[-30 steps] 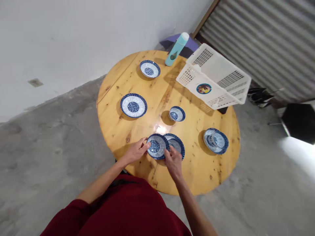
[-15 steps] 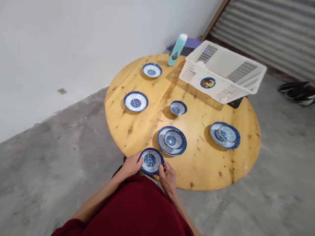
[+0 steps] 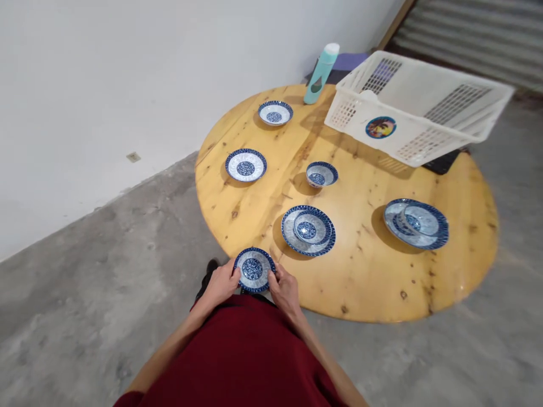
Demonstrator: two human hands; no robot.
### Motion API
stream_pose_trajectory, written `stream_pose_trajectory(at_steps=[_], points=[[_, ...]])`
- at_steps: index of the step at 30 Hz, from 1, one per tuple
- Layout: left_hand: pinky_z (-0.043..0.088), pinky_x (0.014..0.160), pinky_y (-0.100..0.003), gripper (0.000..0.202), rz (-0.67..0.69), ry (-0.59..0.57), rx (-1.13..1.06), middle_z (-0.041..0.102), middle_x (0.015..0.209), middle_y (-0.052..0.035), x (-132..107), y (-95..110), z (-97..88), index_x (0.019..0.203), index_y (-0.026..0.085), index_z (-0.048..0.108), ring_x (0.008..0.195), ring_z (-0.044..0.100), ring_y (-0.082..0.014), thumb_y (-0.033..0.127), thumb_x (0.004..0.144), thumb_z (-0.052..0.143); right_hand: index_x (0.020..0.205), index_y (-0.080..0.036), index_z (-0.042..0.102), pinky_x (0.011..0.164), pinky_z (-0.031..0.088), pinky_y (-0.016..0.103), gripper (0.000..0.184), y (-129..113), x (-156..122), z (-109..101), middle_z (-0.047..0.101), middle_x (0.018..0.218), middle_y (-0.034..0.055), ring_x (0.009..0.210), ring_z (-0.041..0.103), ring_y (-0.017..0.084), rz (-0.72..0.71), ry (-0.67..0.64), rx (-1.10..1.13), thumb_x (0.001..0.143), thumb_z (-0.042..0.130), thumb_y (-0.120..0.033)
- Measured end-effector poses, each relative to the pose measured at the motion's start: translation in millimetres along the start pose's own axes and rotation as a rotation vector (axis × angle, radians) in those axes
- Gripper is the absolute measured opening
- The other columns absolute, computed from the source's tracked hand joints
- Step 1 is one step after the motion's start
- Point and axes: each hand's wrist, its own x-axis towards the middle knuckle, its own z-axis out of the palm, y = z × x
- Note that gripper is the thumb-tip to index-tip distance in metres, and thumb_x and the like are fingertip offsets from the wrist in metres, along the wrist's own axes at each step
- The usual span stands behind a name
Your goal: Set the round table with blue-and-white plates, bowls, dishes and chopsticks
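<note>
A blue-and-white plate [image 3: 253, 269] is held level at the table's near edge, in front of my body. My left hand [image 3: 224, 281] grips its left rim, thumb on top. On its right rim my right hand [image 3: 284, 287] is closed, the thumb again over the edge. Just beyond it, a larger plate [image 3: 288, 237] carries a small bowl [image 3: 313, 227]. Another small bowl [image 3: 322, 174] stands alone near the table's middle. To the right, a plate [image 3: 439, 237] has a bowl [image 3: 418, 217] on it. The undersides of my fingers are hidden.
The round wooden table [image 3: 360, 282] bears two more plates, one at left [image 3: 246, 165] and one farther back [image 3: 275, 113]. A turquoise bottle [image 3: 321, 73] stands at the back beside a white plastic basket [image 3: 409, 135]. Under the basket's right corner lies a black flat object [image 3: 443, 163].
The plate in my hands has shifted slightly left and away from the larger plate, further over the table's edge. My view has turned left. Both hands keep their grip.
</note>
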Motion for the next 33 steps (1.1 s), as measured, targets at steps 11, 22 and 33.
stream_pose_trajectory(at_steps=[11,22,33], points=[[0.047,0.081,-0.030,0.032,0.029,-0.030,0.049,0.077,0.101,-0.0083,19.2,-62.7,-70.8,0.111,0.022,0.064,0.096,0.072,-0.0255,0.030,0.100,0.035,0.094,-0.018,0.069,0.064,0.046,0.029,0.033,-59.2,24.8,67.7,0.066,0.067,0.0037,0.063,0.060,0.020,0.000,0.017,0.017,0.088,0.042,-0.037],[0.045,0.072,-0.028,0.028,0.033,0.012,0.070,0.071,0.074,-0.0028,46.0,-176.0,-204.3,0.103,0.022,0.063,0.073,0.069,-0.0213,0.030,0.098,0.036,0.094,-0.022,0.071,0.066,0.044,0.026,0.026,-179.3,80.3,188.9,0.070,0.074,0.0022,0.067,0.062,0.019,-0.058,0.022,-0.009,0.086,0.046,-0.024],[0.044,0.072,-0.027,0.031,0.229,-0.173,0.137,0.074,0.083,-0.0053,123.6,-169.4,-248.2,0.106,0.021,0.064,0.075,0.070,-0.0203,0.026,0.100,0.035,0.089,-0.020,0.071,0.065,0.044,0.027,0.026,-195.1,107.1,214.0,0.069,0.073,0.0035,0.064,0.061,0.019,0.157,0.269,-0.005,0.087,0.046,-0.026]])
